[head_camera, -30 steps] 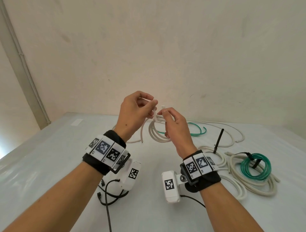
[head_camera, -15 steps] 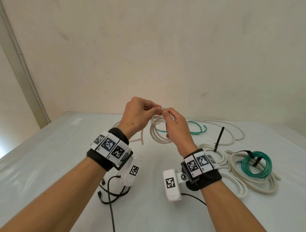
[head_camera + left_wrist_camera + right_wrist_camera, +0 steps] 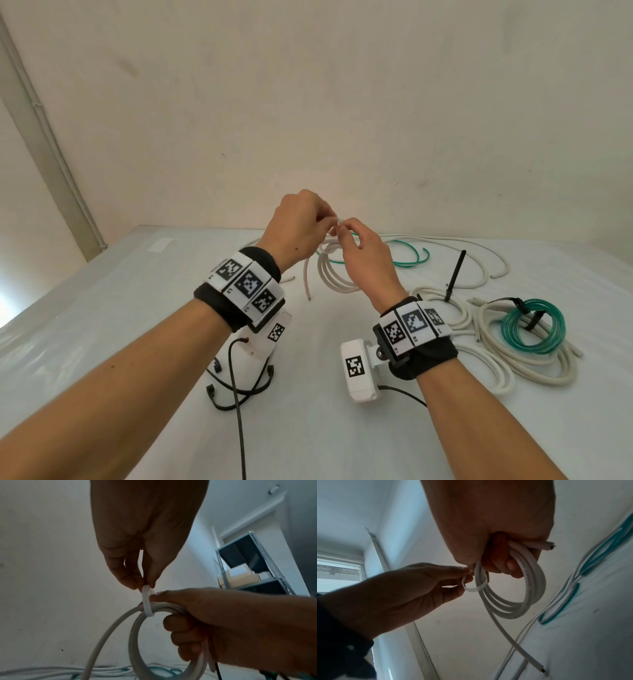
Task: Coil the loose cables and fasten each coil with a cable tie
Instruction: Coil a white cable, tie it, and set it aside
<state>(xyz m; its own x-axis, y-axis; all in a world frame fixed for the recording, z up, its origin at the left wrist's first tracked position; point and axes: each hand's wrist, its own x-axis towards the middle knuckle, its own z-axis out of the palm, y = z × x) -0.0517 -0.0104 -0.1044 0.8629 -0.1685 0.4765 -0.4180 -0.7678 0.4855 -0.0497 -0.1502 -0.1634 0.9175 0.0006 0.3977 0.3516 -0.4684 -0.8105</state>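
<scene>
- A white cable coil (image 3: 518,596), several loops, hangs upright above the table, one cut end dangling.
- A white cable tie (image 3: 147,601) loops around the coil's top, not yet tightened.

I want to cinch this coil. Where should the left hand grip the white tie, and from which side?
Pinch the white cable tie at its upper end, from above, as the left hand does. The strap loops under the white cable coil, gripped by the right hand, leaving only the top free.
</scene>
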